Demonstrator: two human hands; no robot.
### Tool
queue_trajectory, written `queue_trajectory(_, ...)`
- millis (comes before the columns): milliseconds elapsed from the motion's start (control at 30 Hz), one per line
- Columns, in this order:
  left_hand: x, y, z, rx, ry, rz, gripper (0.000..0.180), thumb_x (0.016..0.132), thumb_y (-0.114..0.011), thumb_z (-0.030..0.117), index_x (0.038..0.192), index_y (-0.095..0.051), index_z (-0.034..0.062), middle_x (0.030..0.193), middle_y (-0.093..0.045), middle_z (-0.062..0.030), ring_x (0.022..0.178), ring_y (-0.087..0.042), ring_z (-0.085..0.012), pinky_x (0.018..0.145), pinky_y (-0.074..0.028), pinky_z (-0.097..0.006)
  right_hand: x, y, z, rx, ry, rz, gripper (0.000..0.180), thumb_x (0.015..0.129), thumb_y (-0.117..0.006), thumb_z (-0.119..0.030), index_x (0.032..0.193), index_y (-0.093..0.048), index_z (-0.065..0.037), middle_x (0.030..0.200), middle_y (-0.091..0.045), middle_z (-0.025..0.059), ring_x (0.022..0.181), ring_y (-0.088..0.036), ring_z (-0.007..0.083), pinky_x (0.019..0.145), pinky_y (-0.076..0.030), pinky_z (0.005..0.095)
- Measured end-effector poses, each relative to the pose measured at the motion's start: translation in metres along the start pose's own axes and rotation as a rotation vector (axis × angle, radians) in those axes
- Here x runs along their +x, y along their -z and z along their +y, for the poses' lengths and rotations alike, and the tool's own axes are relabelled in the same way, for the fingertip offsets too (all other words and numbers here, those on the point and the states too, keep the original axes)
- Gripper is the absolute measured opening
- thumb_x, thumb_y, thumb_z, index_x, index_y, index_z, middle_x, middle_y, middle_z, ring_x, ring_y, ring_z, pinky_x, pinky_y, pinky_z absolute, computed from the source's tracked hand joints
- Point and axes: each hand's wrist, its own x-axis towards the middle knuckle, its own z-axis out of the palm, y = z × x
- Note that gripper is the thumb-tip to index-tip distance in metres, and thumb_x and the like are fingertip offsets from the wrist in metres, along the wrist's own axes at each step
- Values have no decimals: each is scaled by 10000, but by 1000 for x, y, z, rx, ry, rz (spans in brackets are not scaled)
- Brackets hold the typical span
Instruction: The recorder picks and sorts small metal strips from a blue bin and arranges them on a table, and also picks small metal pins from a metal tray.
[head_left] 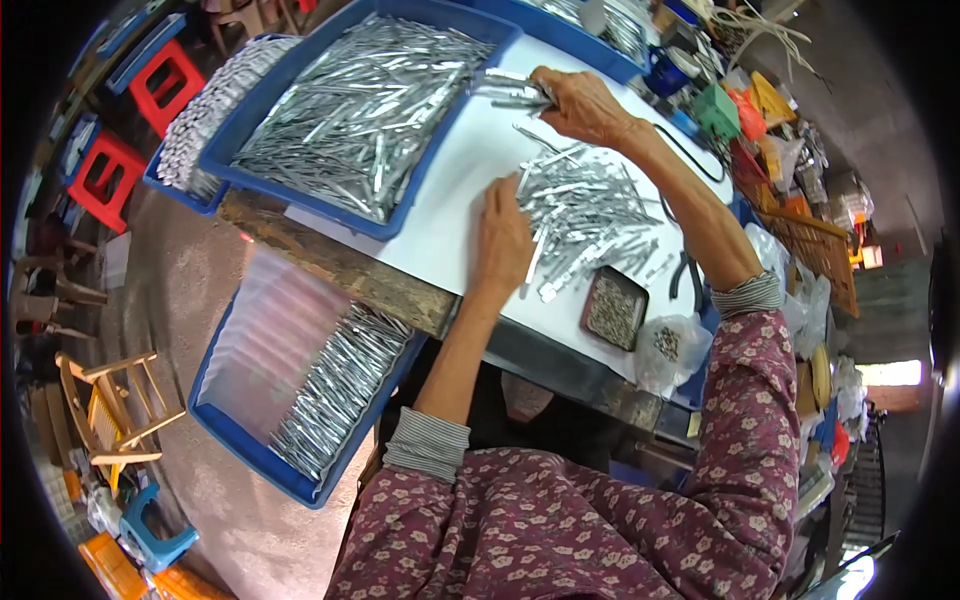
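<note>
My right hand (580, 105) is closed round a small bunch of slim silver metal strips (508, 88), at the right rim of a large blue tray (408, 205). That tray is heaped with many like pieces (365, 95). On the white tabletop (450, 190) a loose pile of metal strips (590, 215) spreads below my right forearm. My left hand (505, 235) rests on the white surface against the pile's left side. Its fingers point away from me, slightly bent, and nothing shows in them. The undersides of its fingers are hidden.
A small dark tray of tiny metal parts (615, 308), a clear plastic bag (672, 350) and dark-handled pliers (686, 275) lie near the front right. Below left stands a blue crate (335, 480) partly filled with strips. Red stools (105, 180) stand farther left.
</note>
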Motion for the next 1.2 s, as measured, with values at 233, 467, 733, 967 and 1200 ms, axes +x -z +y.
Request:
queue_trajectory(233,2,0,-1,-10,26,-35,391,822,-409,-32,1209,-351,-21,1139,-422,-244,977,-474,-374,837,-395,-406,-96,-11,0,-14,-42,-247,251,633,-575,-71,850,-453,-39,721,-554,139,622,-560,334,571,-436,418)
queue_trajectory(467,0,-1,0,-28,48,-121,410,885,-417,167,1248,-353,-11,1193,-416,-234,1033,-476,-343,867,-396,-393,-136,-27,3,-127,20,-290,153,716,-550,-66,816,-435,-53,720,-511,95,614,-543,273,555,-416,390)
queue_trajectory(733,-3,-1,3,141,-81,-283,636,824,-531,385,1299,-316,22,1245,-398,-197,1128,-414,-363,935,-356,-412,-140,-24,15,-151,-44,-417,297,693,-541,-19,977,-486,-85,865,-521,66,852,-544,241,777,-388,384)
queue_trajectory(967,-4,-4,4,246,-179,-346,789,693,-666,407,1294,-324,29,1255,-393,-177,1156,-395,-344,957,-349,-405,-134,-10,31,-177,-171,-521,427,633,-547,58,1029,-535,-101,991,-552,62,991,-519,231,813,-410,395)
queue_trajectory(1200,-3,0,11,236,-137,-375,816,639,-717,278,1305,-306,47,1265,-381,-167,1165,-384,-339,977,-325,-396,-89,-28,35,-15,-347,-225,340,671,-424,58,984,-537,-7,1024,-558,162,976,-520,306,809,-430,402)
